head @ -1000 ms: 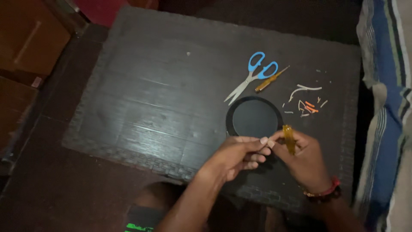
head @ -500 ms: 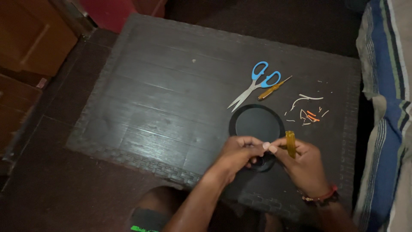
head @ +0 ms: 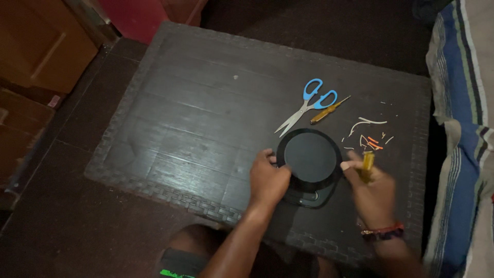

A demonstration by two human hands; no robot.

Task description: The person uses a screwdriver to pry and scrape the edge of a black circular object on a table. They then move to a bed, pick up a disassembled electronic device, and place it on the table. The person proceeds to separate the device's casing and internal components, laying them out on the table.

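Two hands work at the near edge of a dark low table with a woven border; the head view is the only one to go through.

Head view. The left hand rests against the left rim of a round black disc-shaped device, fingers curled over its edge and pressing on it; thumb side faces the disc. The right hand sits just beside the disc's right rim, closed around a yellow-handled screwdriver held upright in the fist, with the forefinger stretched toward the disc. This hand is motion-blurred, so the exact finger placement cannot be told. A beaded bracelet circles the right wrist.

Change since half a second ago: both hands were then pinched together in front of the disc, fingertips meeting over something small. Now they are apart, one on each side of the disc. The disc itself lies in the same spot, flat on the table, near the front right. Reading: the fine fingertip work has given way to handling the disc body itself.

Around it. Blue-handled scissors lie beyond the disc, blades pointing near-left. A second small yellow screwdriver lies just beside them. White and orange wire scraps scatter to the right of the disc. A striped blue cloth hangs along the right edge.
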